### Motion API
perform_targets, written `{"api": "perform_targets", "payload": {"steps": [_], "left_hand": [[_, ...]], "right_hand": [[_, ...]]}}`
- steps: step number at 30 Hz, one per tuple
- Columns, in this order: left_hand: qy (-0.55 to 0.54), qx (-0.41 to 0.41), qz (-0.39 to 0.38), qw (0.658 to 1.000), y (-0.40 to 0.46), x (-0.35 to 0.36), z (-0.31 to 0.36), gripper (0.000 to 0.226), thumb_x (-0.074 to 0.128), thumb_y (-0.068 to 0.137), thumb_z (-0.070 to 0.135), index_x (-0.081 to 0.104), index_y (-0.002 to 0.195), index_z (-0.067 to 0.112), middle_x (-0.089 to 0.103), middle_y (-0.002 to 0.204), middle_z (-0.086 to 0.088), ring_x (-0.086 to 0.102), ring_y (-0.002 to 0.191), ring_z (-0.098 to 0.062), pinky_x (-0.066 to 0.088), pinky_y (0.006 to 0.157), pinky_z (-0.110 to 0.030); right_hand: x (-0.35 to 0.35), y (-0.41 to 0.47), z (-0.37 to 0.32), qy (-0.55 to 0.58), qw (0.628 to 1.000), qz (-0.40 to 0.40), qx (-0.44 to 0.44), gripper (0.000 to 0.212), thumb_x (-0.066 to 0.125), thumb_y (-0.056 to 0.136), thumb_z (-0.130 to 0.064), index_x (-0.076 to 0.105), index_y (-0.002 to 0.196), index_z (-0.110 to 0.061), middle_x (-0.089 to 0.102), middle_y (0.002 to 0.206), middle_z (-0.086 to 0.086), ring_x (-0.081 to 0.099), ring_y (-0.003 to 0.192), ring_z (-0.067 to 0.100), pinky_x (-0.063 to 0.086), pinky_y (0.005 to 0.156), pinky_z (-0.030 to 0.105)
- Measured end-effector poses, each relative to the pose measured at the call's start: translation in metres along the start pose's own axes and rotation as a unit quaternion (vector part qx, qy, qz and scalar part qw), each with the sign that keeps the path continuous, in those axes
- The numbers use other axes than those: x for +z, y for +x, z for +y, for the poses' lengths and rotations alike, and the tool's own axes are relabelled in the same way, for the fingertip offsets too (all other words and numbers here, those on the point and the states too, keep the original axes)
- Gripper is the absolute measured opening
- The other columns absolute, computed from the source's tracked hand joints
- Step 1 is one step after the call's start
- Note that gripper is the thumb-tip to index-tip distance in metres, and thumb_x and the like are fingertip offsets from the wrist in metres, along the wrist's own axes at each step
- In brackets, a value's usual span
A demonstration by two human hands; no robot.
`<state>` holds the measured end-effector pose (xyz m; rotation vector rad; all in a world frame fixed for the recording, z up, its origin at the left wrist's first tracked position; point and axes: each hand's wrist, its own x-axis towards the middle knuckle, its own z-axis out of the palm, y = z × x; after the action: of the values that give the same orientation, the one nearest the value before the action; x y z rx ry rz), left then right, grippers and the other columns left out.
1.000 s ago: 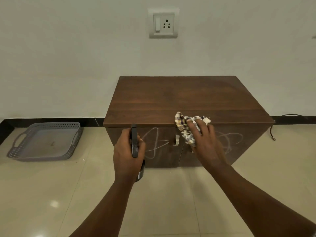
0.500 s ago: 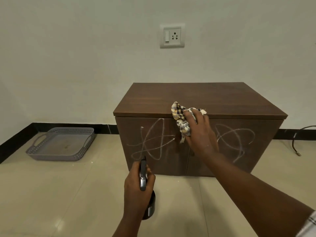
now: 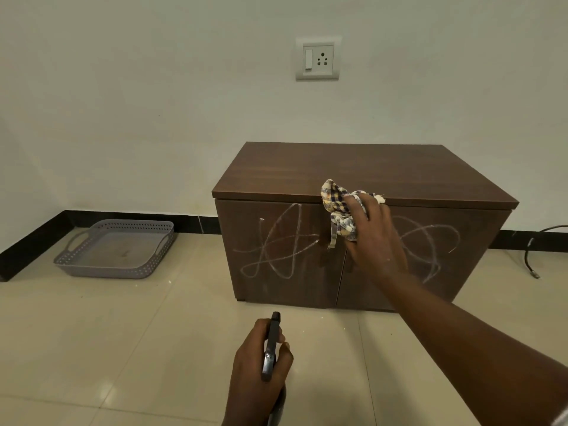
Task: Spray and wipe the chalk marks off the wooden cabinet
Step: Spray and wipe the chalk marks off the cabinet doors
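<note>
A low dark wooden cabinet (image 3: 353,170) stands against the wall. White chalk marks (image 3: 276,247) cross its left door, and more chalk scribbles (image 3: 430,244) cover the right door. My right hand (image 3: 373,238) grips a checked cloth (image 3: 339,210) bunched at the top edge of the doors, near the middle seam. My left hand (image 3: 256,370) is low and well in front of the cabinet, closed around a dark spray bottle (image 3: 272,342) whose nozzle points toward the left door. The bottle's body is mostly hidden by my hand.
A grey perforated plastic tray (image 3: 113,250) sits on the tiled floor at the left by the black skirting. A wall socket (image 3: 318,58) is above the cabinet. A dark cable (image 3: 531,256) lies on the floor at the right.
The view has pulled back and dropped, showing the cabinet front. My left hand with the spray bottle has moved down and away from the doors. My right hand keeps the cloth at the doors' top edge.
</note>
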<state>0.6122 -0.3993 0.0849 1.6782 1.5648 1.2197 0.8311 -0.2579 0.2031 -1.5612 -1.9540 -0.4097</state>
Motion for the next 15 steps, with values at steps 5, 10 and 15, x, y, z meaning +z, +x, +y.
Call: {"api": "perform_targets", "payload": {"steps": [5, 10, 15], "left_hand": [[0.004, 0.007, -0.031, 0.999, 0.002, 0.013, 0.0, 0.018, 0.069, 0.084, 0.009, 0.058, 0.088, 0.022, 0.062, 0.076, 0.009, 0.06, 0.066, -0.01, 0.048, 0.065, -0.017], [-0.01, 0.014, -0.051, 0.999, -0.004, 0.019, -0.002, 0.017, 0.068, 0.082, 0.007, 0.059, 0.089, 0.019, 0.064, 0.077, 0.008, 0.057, 0.06, -0.005, 0.042, 0.061, -0.011], [0.009, -0.027, -0.04, 0.999, -0.014, 0.02, -0.015, 0.02, 0.064, 0.079, 0.017, 0.051, 0.08, 0.033, 0.064, 0.073, 0.007, 0.057, 0.059, 0.0, 0.042, 0.06, -0.011]], "right_hand": [[-0.009, 0.001, 0.01, -0.004, 1.0, 0.001, 0.012, 0.071, 0.074, 0.079, -0.017, 0.039, 0.141, -0.017, 0.037, 0.143, 0.009, 0.035, 0.128, 0.031, 0.052, 0.082, 0.04], [-0.01, -0.008, 0.023, -0.026, 0.999, -0.025, 0.023, 0.076, 0.076, 0.077, -0.019, 0.036, 0.142, -0.019, 0.034, 0.145, 0.007, 0.033, 0.128, 0.03, 0.053, 0.079, 0.041], [-0.004, -0.019, 0.019, -0.044, 0.998, -0.039, -0.029, 0.079, 0.079, 0.073, -0.019, 0.039, 0.14, -0.018, 0.037, 0.142, 0.009, 0.04, 0.12, 0.031, 0.055, 0.074, 0.039]]}}
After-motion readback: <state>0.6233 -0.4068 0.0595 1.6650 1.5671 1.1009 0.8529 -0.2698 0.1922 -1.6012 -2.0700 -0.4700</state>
